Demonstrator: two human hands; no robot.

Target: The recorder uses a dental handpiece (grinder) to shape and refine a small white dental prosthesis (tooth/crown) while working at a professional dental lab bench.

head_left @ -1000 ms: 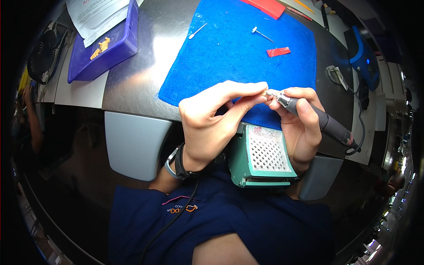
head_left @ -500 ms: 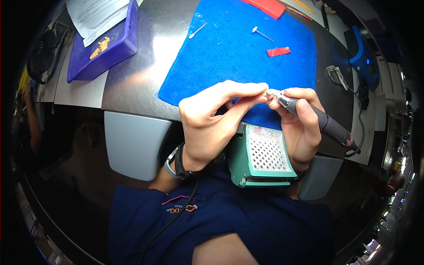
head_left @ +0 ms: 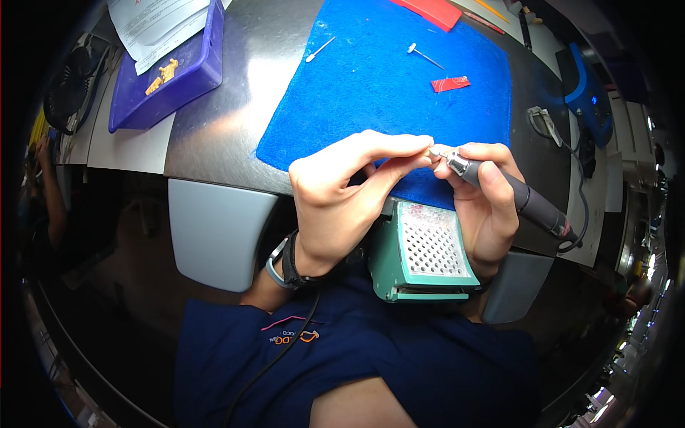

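My right hand is closed around a dark rotary handpiece, held like a pen with its metal nose and small bit pointing left. My left hand is closed in a pinch, thumb and index fingertips meeting at the bit. Whatever lies between those fingertips is tiny and mostly covered, so I cannot make out its kind. Both hands meet over the near edge of a blue towel. Just below them is a green box with a perforated metal top, beside my right wrist.
Two thin-shanked tools with white heads, one left and one right, lie on the towel near a red strip. A purple bin at far left holds yellowish models and papers. A blue unit stands right.
The bit and the right fingertips have shifted very slightly at the left fingertips. Otherwise both hands keep the same place and hold.
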